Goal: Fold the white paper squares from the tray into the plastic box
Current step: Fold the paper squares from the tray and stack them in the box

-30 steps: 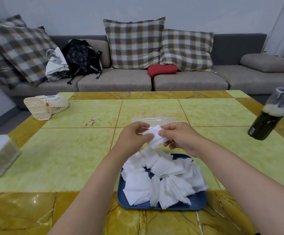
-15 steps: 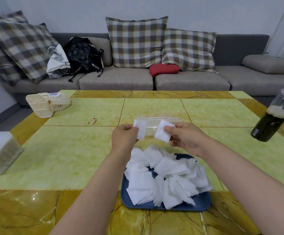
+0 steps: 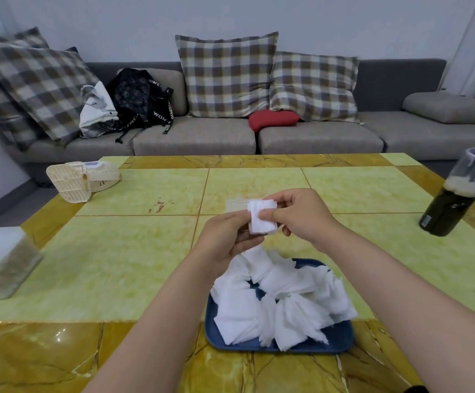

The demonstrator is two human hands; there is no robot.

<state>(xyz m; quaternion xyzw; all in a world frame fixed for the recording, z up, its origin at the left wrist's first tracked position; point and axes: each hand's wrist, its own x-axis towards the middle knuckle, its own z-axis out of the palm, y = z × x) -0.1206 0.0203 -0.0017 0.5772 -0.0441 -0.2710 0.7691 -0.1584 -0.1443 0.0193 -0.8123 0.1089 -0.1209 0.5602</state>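
Observation:
Both hands hold one small white paper square [image 3: 262, 218] above the table, in front of the clear plastic box [image 3: 234, 205], which is mostly hidden behind them. My left hand [image 3: 225, 239] supports the paper from below and the left. My right hand [image 3: 298, 215] pinches its right side, thumb on the front. Closer to me, a blue tray [image 3: 335, 340] carries a loose heap of white paper squares [image 3: 276, 296].
A dark bottle [image 3: 454, 199] with a pale cap stands at the table's right edge. A cream fan [image 3: 81, 180] lies at the back left, and a frosted container [image 3: 1, 260] sits at the left edge. Behind the table is a grey sofa with checked cushions.
The hands had pulled apart, each holding white paper; now they have come back together on one folded square. The camera has tilted slightly.

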